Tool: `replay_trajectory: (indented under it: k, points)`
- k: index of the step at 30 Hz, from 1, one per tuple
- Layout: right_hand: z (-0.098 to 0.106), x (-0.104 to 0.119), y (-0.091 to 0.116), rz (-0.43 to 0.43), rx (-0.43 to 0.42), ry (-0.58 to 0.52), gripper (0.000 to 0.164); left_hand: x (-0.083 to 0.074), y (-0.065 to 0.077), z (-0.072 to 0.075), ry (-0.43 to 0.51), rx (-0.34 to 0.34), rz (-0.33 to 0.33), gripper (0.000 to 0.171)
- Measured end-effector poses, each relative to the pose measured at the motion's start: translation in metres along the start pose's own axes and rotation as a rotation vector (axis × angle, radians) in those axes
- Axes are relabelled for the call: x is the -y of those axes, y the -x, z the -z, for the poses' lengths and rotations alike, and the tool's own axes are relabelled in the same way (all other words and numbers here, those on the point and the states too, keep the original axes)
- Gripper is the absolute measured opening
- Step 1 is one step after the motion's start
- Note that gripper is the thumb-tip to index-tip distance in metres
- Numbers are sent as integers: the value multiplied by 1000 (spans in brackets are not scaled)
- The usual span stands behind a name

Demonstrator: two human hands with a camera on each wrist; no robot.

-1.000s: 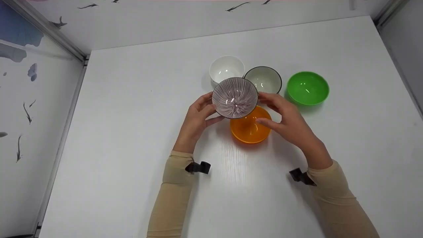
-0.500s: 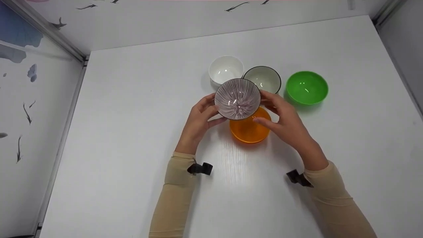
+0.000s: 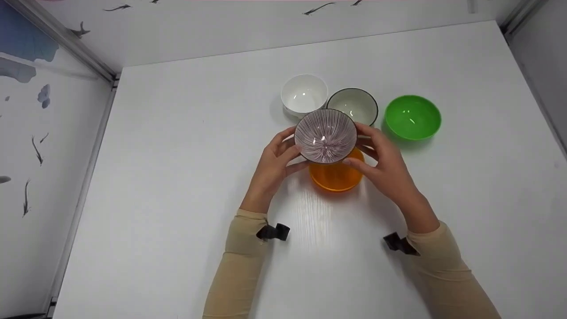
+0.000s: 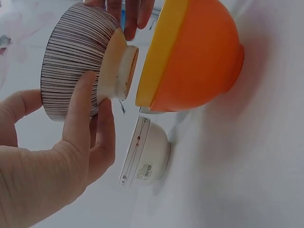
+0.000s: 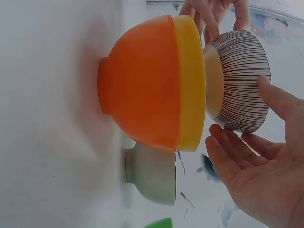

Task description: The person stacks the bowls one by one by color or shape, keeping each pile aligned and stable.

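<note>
A small bowl [image 3: 325, 137] with thin dark stripes and a pale unglazed foot is held up above the table between both hands. My left hand [image 3: 274, 170] grips its left side, thumb against the striped wall [image 4: 76, 61]. On the opposite side my right hand [image 3: 385, 170] holds it with the thumb at the rim and the fingers along the wall, as the right wrist view shows. Close under the foot stands an orange bowl [image 3: 336, 179] with a yellow upper band, upright on the table and partly covered by the striped bowl in the head view.
Behind the held bowl are a white bowl [image 3: 304, 95], with a barcode sticker [image 4: 147, 171] on its side, and a pale grey-green bowl [image 3: 354, 104] with a dark rim. A bright green bowl [image 3: 413, 117] stands to the right. Panels border the white table [image 3: 168, 177] at back and sides.
Both hands have brought the striped bowl slightly right and toward the person, so it covers more of the orange bowl. The right thumb has come closer to its rim. The standing bowls have stayed put.
</note>
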State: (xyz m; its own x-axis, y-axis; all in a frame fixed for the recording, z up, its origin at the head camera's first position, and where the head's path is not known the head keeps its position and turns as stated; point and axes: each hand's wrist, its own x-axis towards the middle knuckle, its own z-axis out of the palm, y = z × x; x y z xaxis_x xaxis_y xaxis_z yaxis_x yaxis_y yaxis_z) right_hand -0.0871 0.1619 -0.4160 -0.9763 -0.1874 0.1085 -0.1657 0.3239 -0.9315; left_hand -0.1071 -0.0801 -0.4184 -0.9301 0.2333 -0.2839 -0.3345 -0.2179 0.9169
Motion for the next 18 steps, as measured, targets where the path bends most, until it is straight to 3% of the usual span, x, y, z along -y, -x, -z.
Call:
replay_trajectory:
  k: [4,11,18]
  points:
    - [-1,-1,4,18,-27,-24,74,2,5,-3,-17,26,-24,55]
    - [-1,-6,11,41,-76,-53,74,12,14,-7,-275,88,-140,80]
    - [-3,-12,18,38,-85,-54,71,22,20,-12,-421,74,-224,96]
